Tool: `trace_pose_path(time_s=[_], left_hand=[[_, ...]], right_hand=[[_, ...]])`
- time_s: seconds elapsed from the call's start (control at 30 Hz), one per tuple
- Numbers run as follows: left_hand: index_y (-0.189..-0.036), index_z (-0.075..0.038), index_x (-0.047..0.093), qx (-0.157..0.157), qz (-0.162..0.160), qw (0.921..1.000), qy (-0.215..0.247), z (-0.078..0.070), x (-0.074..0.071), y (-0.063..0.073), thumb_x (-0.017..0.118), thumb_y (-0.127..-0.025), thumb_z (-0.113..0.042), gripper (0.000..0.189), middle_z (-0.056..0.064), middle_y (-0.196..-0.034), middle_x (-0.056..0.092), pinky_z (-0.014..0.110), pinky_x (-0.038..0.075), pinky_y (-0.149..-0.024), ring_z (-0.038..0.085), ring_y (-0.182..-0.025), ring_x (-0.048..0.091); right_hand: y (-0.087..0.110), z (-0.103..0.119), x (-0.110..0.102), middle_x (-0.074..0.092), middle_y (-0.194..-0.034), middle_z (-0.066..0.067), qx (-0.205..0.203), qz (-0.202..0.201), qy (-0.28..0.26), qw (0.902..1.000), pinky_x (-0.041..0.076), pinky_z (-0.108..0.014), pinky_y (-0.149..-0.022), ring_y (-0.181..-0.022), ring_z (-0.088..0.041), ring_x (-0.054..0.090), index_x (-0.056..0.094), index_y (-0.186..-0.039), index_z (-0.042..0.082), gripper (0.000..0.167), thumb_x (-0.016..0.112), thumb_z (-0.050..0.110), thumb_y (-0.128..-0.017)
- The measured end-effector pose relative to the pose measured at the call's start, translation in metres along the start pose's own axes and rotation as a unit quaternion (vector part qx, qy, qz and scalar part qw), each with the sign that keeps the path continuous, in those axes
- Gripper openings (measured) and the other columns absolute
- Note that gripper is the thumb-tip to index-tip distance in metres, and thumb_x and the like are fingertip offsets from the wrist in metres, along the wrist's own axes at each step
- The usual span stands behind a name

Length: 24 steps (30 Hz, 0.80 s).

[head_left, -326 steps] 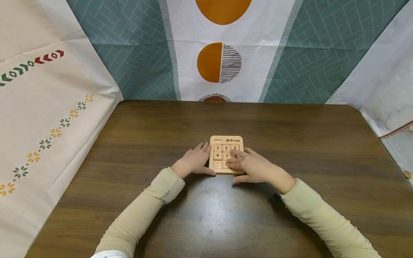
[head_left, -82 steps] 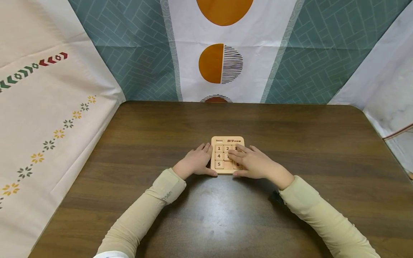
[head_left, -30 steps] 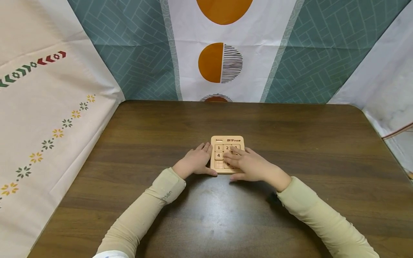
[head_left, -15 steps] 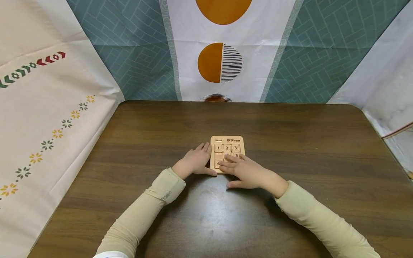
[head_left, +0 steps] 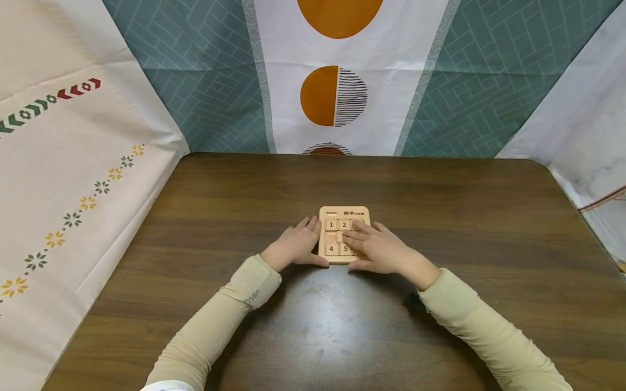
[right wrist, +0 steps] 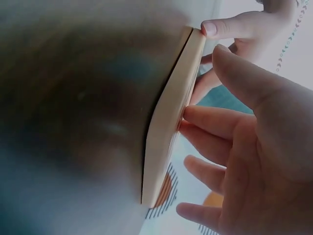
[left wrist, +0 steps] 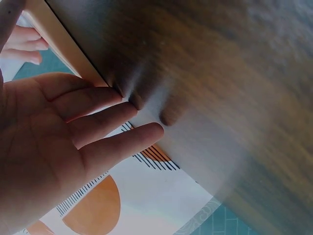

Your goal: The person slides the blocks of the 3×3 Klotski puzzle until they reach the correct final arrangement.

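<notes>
A wooden number sliding puzzle (head_left: 337, 212) lies flat on the table. Tiles 1 and 2 show in its top row, 4 and 5 in its bottom row; the gap is at middle left. My left hand (head_left: 295, 245) rests along the puzzle's left side, thumb at the near corner; in the left wrist view its fingers (left wrist: 120, 147) are straight beside the puzzle's edge (left wrist: 68, 44). My right hand (head_left: 383, 251) lies over the right columns, partly covering the 7 and hiding other tiles. Two right fingertips (right wrist: 188, 113) touch the puzzle's top face in the right wrist view.
The brown wooden table (head_left: 235, 195) reaches out on all sides of the puzzle. A patterned cloth (head_left: 215, 81) hangs behind its far edge, and a white embroidered cloth (head_left: 73, 174) hangs at the left. A dark object (head_left: 414, 301) shows under the right wrist.
Tile 5 went from bottom left to bottom middle, then tile 4 slid down to bottom left, leaving the gap above it. The right hand has since shifted up and right. The left hand stays put.
</notes>
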State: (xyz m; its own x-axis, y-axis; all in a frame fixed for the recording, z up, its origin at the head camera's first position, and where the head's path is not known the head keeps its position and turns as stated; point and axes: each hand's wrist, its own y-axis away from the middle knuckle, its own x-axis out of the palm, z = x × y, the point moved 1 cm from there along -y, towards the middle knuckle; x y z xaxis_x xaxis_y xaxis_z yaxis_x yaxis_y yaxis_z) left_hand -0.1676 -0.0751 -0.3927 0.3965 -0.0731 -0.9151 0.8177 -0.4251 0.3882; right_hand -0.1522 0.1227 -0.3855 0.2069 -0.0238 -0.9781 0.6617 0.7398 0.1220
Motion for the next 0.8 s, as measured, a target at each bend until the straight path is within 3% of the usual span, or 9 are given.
trace_pose_path(time_s=[0.8], left_hand=[[-0.143,0.004,0.017,0.004,-0.006,1.0000,-0.003,0.001,0.001,0.000,0.063,-0.075,-0.059,0.104,0.019,-0.147,0.020,0.051,0.031,-0.099,0.033,-0.134,0.020]], right_hand=[[-0.019,0.017,-0.002,0.039,-0.141,-0.005,0.006,0.030,0.012,0.9995,0.023,-0.059,-0.099,-0.134,-0.029,0.024,0.044,-0.136,0.008,0.067,0.056,0.050,-0.085]])
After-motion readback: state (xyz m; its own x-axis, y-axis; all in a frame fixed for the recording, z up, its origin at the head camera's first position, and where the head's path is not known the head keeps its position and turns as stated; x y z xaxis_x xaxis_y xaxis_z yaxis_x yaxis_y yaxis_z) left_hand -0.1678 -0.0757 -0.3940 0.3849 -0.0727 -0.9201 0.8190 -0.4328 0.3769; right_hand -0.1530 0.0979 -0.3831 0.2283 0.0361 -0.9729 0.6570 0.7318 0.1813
